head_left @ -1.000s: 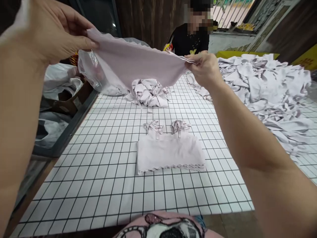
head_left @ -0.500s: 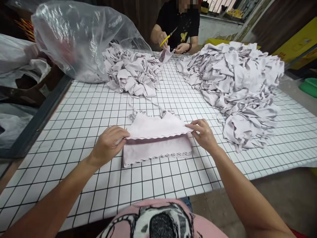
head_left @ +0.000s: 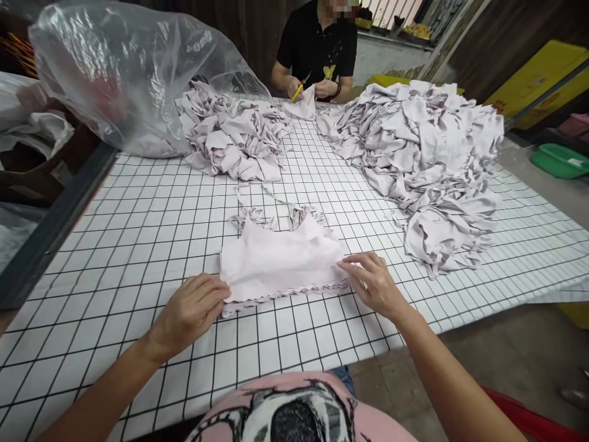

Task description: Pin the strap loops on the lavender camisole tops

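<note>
A pale lilac camisole top (head_left: 280,261) lies flat on the black-and-white grid table (head_left: 147,258), stacked on another like it, with frilled straps pointing away from me. My left hand (head_left: 191,310) pinches the bottom left corner of the top garment. My right hand (head_left: 373,282) pinches its bottom right corner with thumb and fingers. The scalloped hems of the stacked pieces show just below the top garment's lower edge.
A large heap of the same lilac garments (head_left: 423,159) fills the right of the table, a smaller heap (head_left: 230,132) spills from a clear plastic bag (head_left: 124,73) at the back left. A person in black (head_left: 317,49) cuts a piece with yellow scissors (head_left: 299,89). A green tray (head_left: 559,161) sits at right.
I brought the garment down from the air and laid it onto the one on the table. Both hands drew its lower edge toward me until the hems line up.
</note>
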